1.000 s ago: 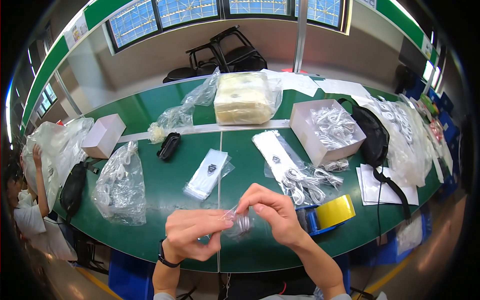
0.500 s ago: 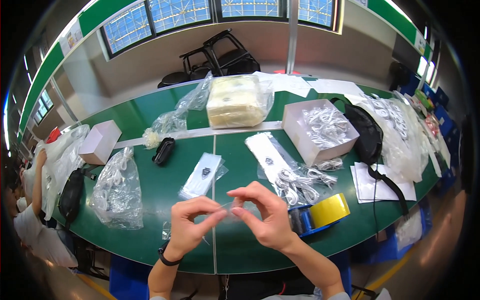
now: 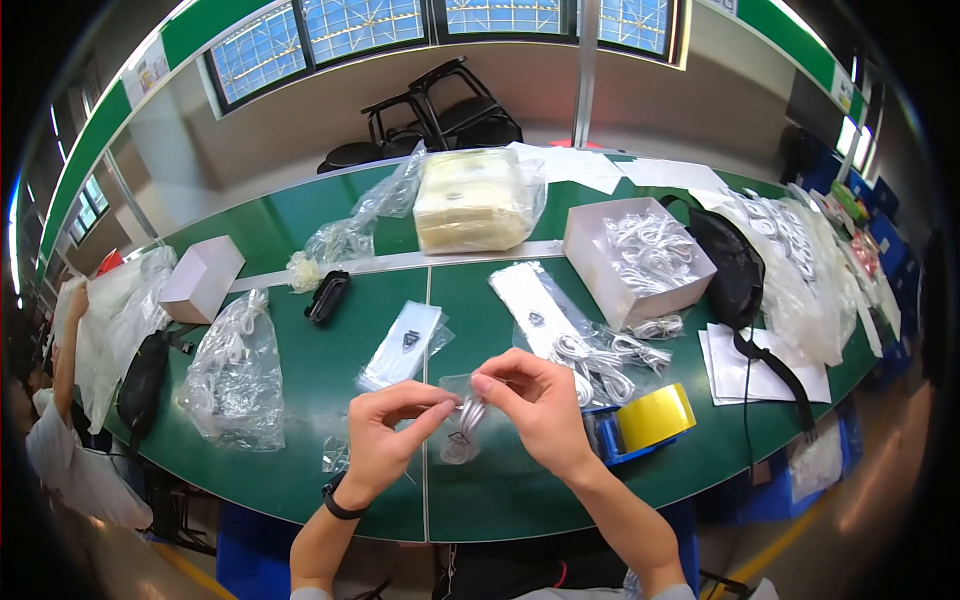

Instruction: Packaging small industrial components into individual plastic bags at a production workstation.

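Between my two hands hangs a small clear plastic bag [image 3: 459,447] with a dark printed mark. A coiled white cable [image 3: 472,414] shows inside or behind its film; I cannot tell which. My left hand [image 3: 385,432], with a black band on its wrist, pinches the bag's left upper edge between thumb and fingers. Opposite it, my right hand [image 3: 540,408] pinches the upper right corner. Just beyond them lies a stack of flat clear bags [image 3: 402,345]. More bagged white cables [image 3: 600,372] lie beside a white stack of printed bags [image 3: 532,300].
A blue tape dispenser with yellow tape [image 3: 655,418] stands by my right forearm. Farther back are a box of white cables [image 3: 582,262] and a wrapped yellowish block [image 3: 470,210]. Clear bags [image 3: 240,385] and a black pouch [image 3: 145,390] lie left. Another person's arm [image 3: 66,355] shows far left.
The clear bag has turned from nearly edge-on to hanging down, so its printed mark and the white cable now show. Both hands have shifted slightly, still pinching.
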`<state>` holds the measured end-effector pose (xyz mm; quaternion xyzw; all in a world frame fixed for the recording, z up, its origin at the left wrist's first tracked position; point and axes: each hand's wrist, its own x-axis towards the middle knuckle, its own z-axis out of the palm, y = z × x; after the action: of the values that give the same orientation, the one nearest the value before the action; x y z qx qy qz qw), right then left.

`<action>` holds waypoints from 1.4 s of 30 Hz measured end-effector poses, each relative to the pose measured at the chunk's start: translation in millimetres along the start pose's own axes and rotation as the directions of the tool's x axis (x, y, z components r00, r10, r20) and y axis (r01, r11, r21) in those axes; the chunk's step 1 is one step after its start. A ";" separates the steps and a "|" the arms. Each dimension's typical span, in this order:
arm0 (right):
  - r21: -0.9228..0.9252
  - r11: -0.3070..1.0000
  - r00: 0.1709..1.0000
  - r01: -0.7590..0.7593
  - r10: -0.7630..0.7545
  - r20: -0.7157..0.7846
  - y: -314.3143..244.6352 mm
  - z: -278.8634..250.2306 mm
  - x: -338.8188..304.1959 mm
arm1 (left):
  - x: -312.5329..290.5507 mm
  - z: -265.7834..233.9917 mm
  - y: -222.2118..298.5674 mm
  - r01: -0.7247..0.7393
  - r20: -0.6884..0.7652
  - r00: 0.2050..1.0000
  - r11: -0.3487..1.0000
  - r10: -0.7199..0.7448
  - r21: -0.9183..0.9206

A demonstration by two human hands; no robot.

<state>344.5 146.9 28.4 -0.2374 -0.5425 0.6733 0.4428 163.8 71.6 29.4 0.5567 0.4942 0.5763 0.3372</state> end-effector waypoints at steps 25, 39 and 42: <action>-0.805 0.182 0.621 0.564 -0.737 0.268 13.8 33.9 -0.4 | -4.4 6.1 -7.0 -0.343 -0.080 0.906 0.831 0.416 0.439; -0.801 0.162 0.687 0.576 -0.628 0.367 -26.4 3.5 21.5 | -1.6 1.3 3.3 -0.238 -0.100 0.950 0.891 0.297 0.387; -0.741 -0.044 0.598 0.670 -0.560 0.574 -37.5 -1.2 28.8 | -0.6 -4.8 5.9 -0.165 -0.012 0.985 0.955 0.173 0.246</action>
<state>343.9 172.8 67.9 -0.1412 -0.8842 -0.0300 0.4443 160.1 68.4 35.3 0.6245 0.5175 0.5470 0.2075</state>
